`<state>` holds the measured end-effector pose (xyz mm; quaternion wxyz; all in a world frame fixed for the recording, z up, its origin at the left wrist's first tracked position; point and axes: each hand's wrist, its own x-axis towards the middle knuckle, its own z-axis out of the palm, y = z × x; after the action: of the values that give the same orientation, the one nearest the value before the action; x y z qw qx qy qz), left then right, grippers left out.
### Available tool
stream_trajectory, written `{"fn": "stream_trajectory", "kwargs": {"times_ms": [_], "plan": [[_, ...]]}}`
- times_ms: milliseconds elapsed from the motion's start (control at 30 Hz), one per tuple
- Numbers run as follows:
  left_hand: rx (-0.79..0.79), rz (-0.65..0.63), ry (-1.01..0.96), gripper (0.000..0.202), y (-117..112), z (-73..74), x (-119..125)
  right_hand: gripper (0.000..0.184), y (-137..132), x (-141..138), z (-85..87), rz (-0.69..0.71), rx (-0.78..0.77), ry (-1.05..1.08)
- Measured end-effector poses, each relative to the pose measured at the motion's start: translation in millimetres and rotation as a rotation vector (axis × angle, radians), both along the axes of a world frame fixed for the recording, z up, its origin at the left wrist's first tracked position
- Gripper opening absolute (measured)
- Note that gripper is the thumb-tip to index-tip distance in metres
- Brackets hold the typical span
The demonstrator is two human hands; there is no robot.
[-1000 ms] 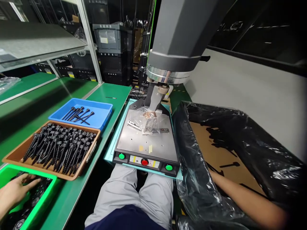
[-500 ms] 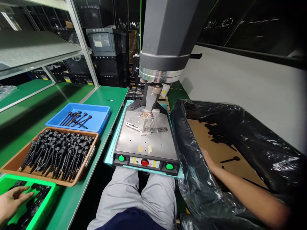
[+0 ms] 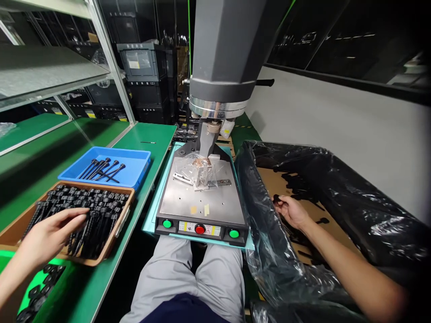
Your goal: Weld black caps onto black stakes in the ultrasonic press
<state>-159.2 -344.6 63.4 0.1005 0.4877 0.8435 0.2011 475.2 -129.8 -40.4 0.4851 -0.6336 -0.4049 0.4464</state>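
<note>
Fingertips of the right hand [image 3: 293, 212] pinch the rounded end of a black part [image 3: 276, 198] at the left side of a box lined with black plastic [image 3: 269, 237]; the rest of that part is hard to make out. Beyond the hand, more long black pieces [image 3: 296, 185] lie on the box's cardboard [image 3: 267, 174]. The left hand [image 3: 45, 237] is over the brown tray [image 3: 109, 242], thumb and forefinger stretched forward with their tips near each other; whether anything sits between them, I cannot tell. Around and under it are rows of black stemmed parts [image 3: 96, 229], heads toward the far side. Nearer the body, a bright green bin [image 3: 27, 296] contains small black caps [image 3: 47, 287]; past the brown tray, a blue tray [image 3: 136, 163] carries a few stemmed pieces [image 3: 101, 170]. Between the hands stands a press [image 3: 222, 54], its metal plate [image 3: 198, 202] bearing a film-wrapped fixture [image 3: 204, 170].
</note>
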Motion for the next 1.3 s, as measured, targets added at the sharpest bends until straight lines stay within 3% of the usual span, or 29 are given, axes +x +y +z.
{"fn": "stream_trajectory", "kwargs": {"times_ms": [133, 300, 433, 567, 667, 800, 1000, 1167, 1300], "plan": [[0.053, -0.195, -0.345, 0.055, 50, 11.1, 58, 0.039, 0, 5, 17.5, -0.029, 0.039, 0.042], [0.116, -0.464, -0.530, 0.049, 100, -4.6, 106, 0.052, -26, -7, 52.8, -0.036, 0.299, 0.080], [0.152, -0.640, -0.661, 0.043, 124, -8.5, 151, 0.045, -73, -61, 64.3, 0.117, 0.368, 0.029], [0.156, -0.743, -0.887, 0.046, 132, -8.3, 194, 0.033, -111, -136, 56.1, 0.384, 0.277, 0.033], [0.240, -0.762, -0.983, 0.044, 130, -14.2, 217, 0.027, -118, -181, 47.1, 0.467, 0.275, 0.086], [0.409, -0.780, -1.119, 0.039, 124, -33.5, 235, 0.024, -114, -213, 38.3, 0.500, 0.343, 0.207], [0.410, -0.747, -1.311, 0.028, 121, -60.5, 244, 0.026, -113, -226, 30.3, 0.516, 0.375, 0.218], [0.330, -0.671, -1.377, 0.030, 119, -62.7, 244, 0.029, -111, -223, 29.1, 0.565, 0.291, 0.272], [0.334, -0.693, -1.250, 0.028, 119, -57.6, 242, 0.028, -109, -221, 28.7, 0.583, 0.269, 0.302]]}}
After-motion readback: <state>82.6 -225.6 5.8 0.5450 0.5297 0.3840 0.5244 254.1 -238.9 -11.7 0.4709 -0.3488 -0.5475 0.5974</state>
